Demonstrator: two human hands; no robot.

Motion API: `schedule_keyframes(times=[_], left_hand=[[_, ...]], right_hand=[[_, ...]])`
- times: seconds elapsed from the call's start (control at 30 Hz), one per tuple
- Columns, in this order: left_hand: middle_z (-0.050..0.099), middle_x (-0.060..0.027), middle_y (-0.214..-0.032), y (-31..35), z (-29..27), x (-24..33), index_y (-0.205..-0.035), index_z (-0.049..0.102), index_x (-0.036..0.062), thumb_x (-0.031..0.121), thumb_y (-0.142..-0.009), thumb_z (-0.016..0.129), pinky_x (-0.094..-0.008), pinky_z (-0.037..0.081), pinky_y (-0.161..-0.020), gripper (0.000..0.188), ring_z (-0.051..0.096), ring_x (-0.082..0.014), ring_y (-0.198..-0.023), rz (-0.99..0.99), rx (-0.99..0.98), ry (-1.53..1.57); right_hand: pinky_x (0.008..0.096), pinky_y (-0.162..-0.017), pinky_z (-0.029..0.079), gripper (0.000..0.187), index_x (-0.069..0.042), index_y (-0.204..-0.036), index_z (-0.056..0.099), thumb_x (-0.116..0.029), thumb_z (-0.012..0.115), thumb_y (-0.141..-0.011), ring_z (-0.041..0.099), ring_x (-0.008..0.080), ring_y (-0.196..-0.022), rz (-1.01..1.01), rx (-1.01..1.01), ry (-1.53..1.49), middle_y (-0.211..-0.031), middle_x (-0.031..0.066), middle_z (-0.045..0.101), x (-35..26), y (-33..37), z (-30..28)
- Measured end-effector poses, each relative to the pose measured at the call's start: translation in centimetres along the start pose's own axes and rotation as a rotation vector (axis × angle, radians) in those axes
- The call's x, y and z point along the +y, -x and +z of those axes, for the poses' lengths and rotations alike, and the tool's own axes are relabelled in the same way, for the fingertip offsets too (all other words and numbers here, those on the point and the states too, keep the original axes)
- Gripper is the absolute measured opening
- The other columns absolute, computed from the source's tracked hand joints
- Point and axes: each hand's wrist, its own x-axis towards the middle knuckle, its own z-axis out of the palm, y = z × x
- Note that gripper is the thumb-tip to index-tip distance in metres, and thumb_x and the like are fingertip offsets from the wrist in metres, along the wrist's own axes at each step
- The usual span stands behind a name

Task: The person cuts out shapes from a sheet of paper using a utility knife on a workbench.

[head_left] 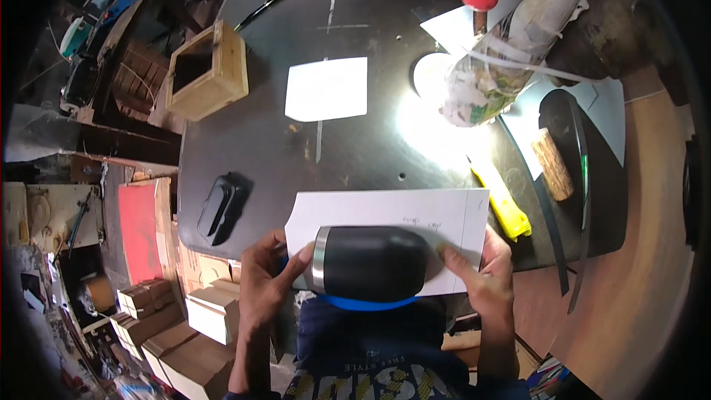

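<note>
A black tumbler (374,263) with a silver rim lies on its side across a white sheet of paper (385,206), its rim end toward the left. My left hand (272,270) grips the sheet's left edge, its thumb on top by the tumbler's rim. On the opposite side my right hand (485,270) pinches the sheet, the thumb pressing near the tumbler's rounded end. Fingers of both hands go out of sight under the paper. A few handwritten marks show on the sheet above the tumbler. Something blue (370,303) peeks out below it, mostly hidden.
On the dark table (289,167) are a white paper piece (327,89), a wooden box (207,74), a black case (224,207), a yellow cutter (500,201) and a rough wooden piece (552,165). A wrapped lamp (511,52) glares at right. Cardboard boxes (185,359) stand lower left.
</note>
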Motion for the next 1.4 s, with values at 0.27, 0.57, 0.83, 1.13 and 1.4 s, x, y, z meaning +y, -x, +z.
schedule_keyframes(times=[0.27,0.57,0.83,1.13,1.4], left_hand=[[0.074,-0.0103,-0.101,0.5,-0.2,0.4,-0.106,0.067,-0.0034,0.009,-0.095,0.077,-0.0287,0.056,-0.087,0.02,0.068,-0.0138,-0.095,-0.038,0.024,0.019],[0.075,-0.0089,-0.099,0.4,-0.1,0.3,-0.102,0.069,-0.0029,0.012,-0.096,0.076,-0.026,0.053,-0.087,0.018,0.066,-0.0106,-0.095,-0.031,0.017,0.041],[0.07,-0.0001,-0.091,0.7,-0.4,0.6,-0.102,0.071,-0.0015,0.023,-0.102,0.07,-0.0226,0.045,-0.077,0.025,0.058,-0.0047,-0.087,-0.054,-0.004,0.07],[0.066,0.003,-0.082,-0.6,-1.1,1.0,-0.098,0.073,0.0007,0.03,-0.1,0.073,-0.0223,0.044,-0.066,0.03,0.057,-0.0029,-0.076,-0.065,-0.052,-0.063],[0.068,0.0,-0.072,-1.5,-1.8,0.9,-0.101,0.075,0.0023,0.039,-0.099,0.072,-0.0227,0.038,-0.055,0.037,0.057,-0.0035,-0.061,-0.015,-0.127,-0.046]], right_hand=[[0.0282,-0.093,0.05,0.039,0.003,-0.131,0.059,-0.005,0.073,-0.095,0.063,0.0101,-0.104,-0.002,-0.022,-0.014,-0.114,0.007,0.071,0.2,0.2,0.2],[0.029,-0.094,0.051,0.041,0.004,-0.131,0.059,-0.001,0.072,-0.093,0.065,0.013,-0.106,0.02,0.014,-0.045,-0.117,0.0093,0.071,-0.1,0.4,0.3],[0.0287,-0.093,0.05,0.044,0.004,-0.133,0.058,-0.001,0.072,-0.092,0.064,0.0146,-0.107,0.047,0.051,-0.044,-0.118,0.01,0.069,-0.1,0.5,0.6],[0.0348,-0.103,0.047,0.052,0.008,-0.14,0.052,-0.004,0.071,-0.093,0.065,0.0212,-0.115,0.015,0.076,-0.041,-0.128,0.0163,0.068,1.0,0.1,-0.3],[0.0357,-0.102,0.052,0.058,0.008,-0.146,0.045,0.0,0.067,-0.094,0.067,0.024,-0.116,0.025,0.071,-0.047,-0.135,0.0208,0.063,0.6,-0.8,-0.2]])
